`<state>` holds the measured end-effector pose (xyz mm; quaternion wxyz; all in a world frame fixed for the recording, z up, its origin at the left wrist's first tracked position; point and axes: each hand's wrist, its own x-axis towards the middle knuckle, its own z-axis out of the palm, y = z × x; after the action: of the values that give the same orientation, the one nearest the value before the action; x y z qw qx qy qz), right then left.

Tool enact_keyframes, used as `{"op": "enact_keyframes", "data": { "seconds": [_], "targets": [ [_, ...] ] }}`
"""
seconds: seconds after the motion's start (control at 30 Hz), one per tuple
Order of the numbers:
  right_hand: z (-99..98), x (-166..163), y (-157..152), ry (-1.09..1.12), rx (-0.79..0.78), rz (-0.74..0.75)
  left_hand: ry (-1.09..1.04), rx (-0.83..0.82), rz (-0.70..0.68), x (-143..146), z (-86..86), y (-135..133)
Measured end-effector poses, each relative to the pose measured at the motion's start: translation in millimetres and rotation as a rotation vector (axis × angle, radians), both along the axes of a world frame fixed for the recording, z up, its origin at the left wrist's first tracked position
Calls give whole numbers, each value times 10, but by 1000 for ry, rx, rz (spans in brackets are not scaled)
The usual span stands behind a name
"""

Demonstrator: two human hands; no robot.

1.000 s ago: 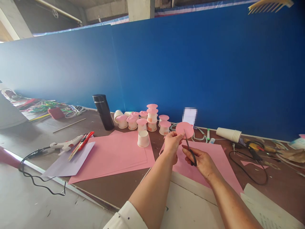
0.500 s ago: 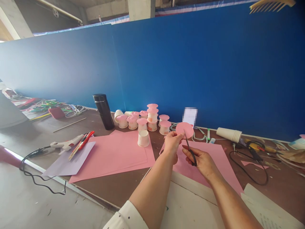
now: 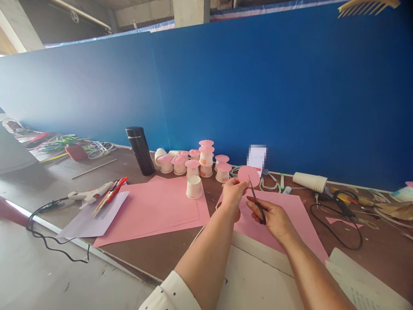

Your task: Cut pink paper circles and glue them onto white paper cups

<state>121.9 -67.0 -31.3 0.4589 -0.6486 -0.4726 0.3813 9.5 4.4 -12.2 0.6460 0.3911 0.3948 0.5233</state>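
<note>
A round pink paper disc (image 3: 247, 173) is pinched in the fingers of my left hand (image 3: 235, 193), raised above the table. My right hand (image 3: 274, 217) grips a pair of dark scissors (image 3: 258, 207), their blades reaching up to the disc's lower part. Beneath both hands lies a pink paper sheet (image 3: 290, 215). To the left stands an upside-down white paper cup (image 3: 194, 187) on another stack of pink sheets (image 3: 155, 206). Behind it are several small paper cups topped with pink discs (image 3: 223, 167), some stacked.
A black bottle (image 3: 140, 150) stands at the back left. A glue gun (image 3: 92, 193) and a red utility knife (image 3: 111, 196) lie on a lilac sheet (image 3: 106, 224). Nested white cups (image 3: 309, 181) and a black cable (image 3: 345, 249) are at right. A blue partition (image 3: 274, 86) rises behind.
The pink disc looks slightly narrower at its right edge. Both hands and the scissors stay nearly in the same place.
</note>
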Motion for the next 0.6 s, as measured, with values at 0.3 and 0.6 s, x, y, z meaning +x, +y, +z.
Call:
{"op": "enact_keyframes", "data": {
  "seconds": [0.3, 0.6],
  "targets": [
    [35, -9, -12, -16, -3, 0, 2, 0, -10, -2, -6, 4],
    [3, -6, -5, 20, -12, -4, -30, -2, -6, 3, -3, -12]
  ]
}}
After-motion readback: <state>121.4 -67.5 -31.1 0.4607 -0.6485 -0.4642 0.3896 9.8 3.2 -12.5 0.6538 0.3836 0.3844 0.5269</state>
